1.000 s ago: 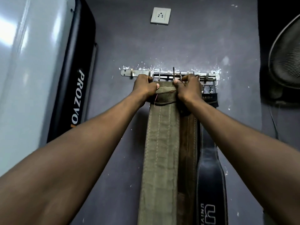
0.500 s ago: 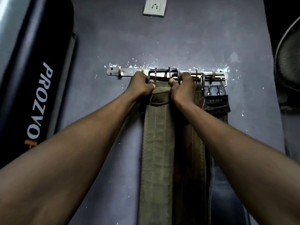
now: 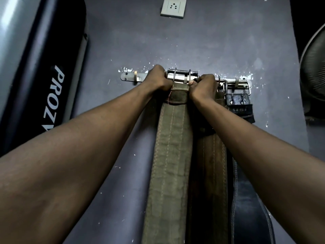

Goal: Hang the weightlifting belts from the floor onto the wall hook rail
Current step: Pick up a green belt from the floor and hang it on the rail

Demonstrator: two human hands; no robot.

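Grey wall [image 3: 211,41], hands [image 3: 161,79] [image 3: 204,87] covering olive belt [image 3: 172,155] top

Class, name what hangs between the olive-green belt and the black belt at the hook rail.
A dark brown belt hangs between them, its top behind the right hand gripping the olive-green belt; the head view shows it.

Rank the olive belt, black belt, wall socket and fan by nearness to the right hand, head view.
1. olive belt: gripped at its top by the right hand.
2. black belt: just to the right, hanging.
3. wall socket: above, to the left.
4. fan: far right edge.
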